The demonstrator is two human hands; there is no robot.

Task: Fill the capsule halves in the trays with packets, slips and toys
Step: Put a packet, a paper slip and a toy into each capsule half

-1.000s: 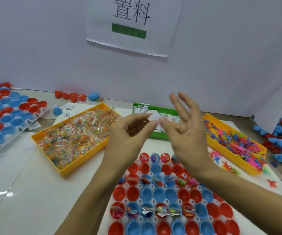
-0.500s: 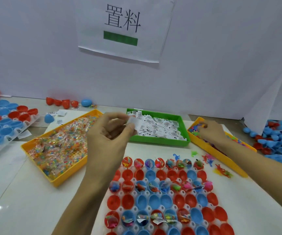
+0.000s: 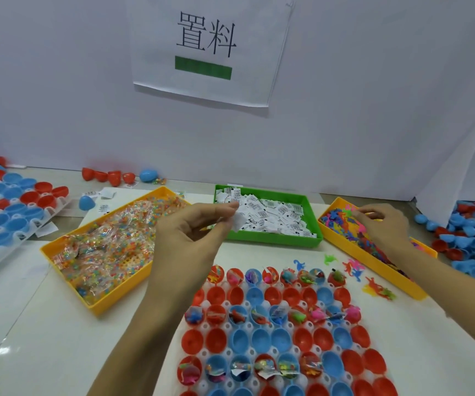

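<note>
Slips [image 3: 270, 215] fill the green bin [image 3: 270, 240]; left hand [image 3: 190, 241] pinches one before it. Right of it, right hand [image 3: 380, 224] digs curled into the toy bin [image 3: 379, 265]; grasp unclear.

The left hand [image 3: 193, 238] is raised above the near tray of capsule halves [image 3: 276, 335], pinching a small white paper slip [image 3: 237, 221] between thumb and fingertips. The right hand [image 3: 379, 224] reaches into the yellow tray of small plastic toys [image 3: 373, 252] at the right, fingers curled down among them. Between the hands sits the green tray of printed slips [image 3: 270, 221]; at the left, a yellow tray of clear bead packets [image 3: 110, 247]. In the near tray, red and blue halves alternate, some rows filled, others empty. A few toys [image 3: 353, 270] lie loose on the white table [image 3: 45, 324]. A paper sign [image 3: 207, 50] hangs on the wall.
</note>
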